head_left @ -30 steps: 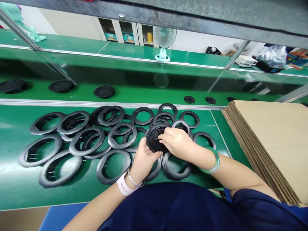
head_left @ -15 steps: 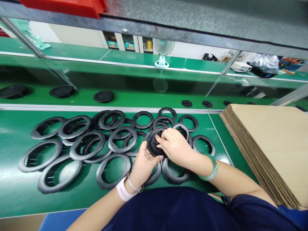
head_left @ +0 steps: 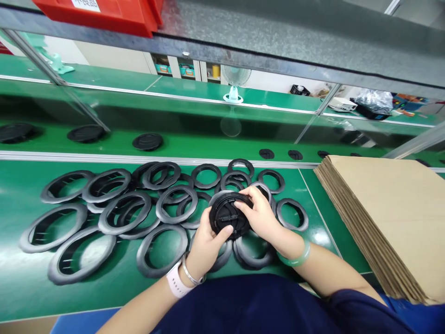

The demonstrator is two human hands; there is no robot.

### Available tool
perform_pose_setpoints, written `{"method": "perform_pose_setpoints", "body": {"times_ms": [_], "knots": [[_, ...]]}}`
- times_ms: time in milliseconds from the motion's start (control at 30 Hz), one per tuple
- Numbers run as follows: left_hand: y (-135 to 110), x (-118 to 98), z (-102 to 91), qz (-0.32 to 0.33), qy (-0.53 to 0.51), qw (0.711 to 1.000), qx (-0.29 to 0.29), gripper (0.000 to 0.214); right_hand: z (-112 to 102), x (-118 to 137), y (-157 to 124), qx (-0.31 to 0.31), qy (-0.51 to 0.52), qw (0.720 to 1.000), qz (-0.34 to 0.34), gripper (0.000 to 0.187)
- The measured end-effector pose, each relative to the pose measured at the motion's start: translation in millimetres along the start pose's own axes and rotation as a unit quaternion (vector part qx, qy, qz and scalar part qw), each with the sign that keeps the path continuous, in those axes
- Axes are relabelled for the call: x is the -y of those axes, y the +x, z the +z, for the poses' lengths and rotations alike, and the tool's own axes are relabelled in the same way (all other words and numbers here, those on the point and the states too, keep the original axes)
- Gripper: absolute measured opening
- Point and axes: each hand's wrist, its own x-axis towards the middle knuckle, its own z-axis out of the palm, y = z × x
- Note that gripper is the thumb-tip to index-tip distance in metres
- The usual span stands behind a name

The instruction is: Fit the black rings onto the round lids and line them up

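Between my two hands is a round black plastic part, its ribbed inner face turned up toward me. My left hand is closed around its left and lower edge, with the thumb lying on the face. From the upper right my right hand grips the rim, its thumb pressed on the face and its fingers behind. Under and around the hands lie loose black rings, several of them overlapping, on the green table.
A stack of flat cardboard sheets stands at the right. Behind a metal strip runs a green belt with black round parts on it. A metal shelf holding a red bin hangs above. A small fan stands farther back.
My right hand has shifted from over the middle of the round part to its upper right rim, uncovering the inner face. The view has tipped up slightly.
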Motion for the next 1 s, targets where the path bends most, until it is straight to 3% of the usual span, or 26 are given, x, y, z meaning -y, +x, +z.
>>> {"method": "perform_pose_setpoints", "body": {"times_ms": [200, 367, 433, 767, 900, 1000], "knots": [[1.5, -0.8, -3.3, 0.035, 0.105, 0.993, -0.035, 0.039, 5.7, -0.4, -1.1, -0.009, 0.019, 1.000, 0.024, 0.010], [2.6, -5.2, -3.0, 0.027, 0.094, 0.995, -0.029, 0.032, -9.1, 11.6, -10.9, 0.111, 0.054, 0.991, 0.057, 0.041], [2.2, -5.8, -2.8, 0.025, 0.098, 0.995, -0.028, 0.032, -14.0, 16.1, -15.0, 0.129, 0.044, 0.988, 0.069, 0.048], [2.1, -2.7, -0.4, 0.033, 0.147, 0.988, -0.009, 0.029, -4.3, 7.0, -25.9, 0.062, 0.003, 0.996, 0.064, 0.038], [-0.5, -10.2, -0.8, 0.044, 0.153, 0.987, 0.029, 0.034, -15.0, -0.1, -23.8, 0.054, 0.090, 0.991, 0.081, 0.040], [-2.1, -25.4, -9.7, 0.064, 0.121, 0.990, 0.033, 0.041, -41.1, -9.0, -13.9, -0.043, 0.230, 0.967, 0.100, 0.044]]}}
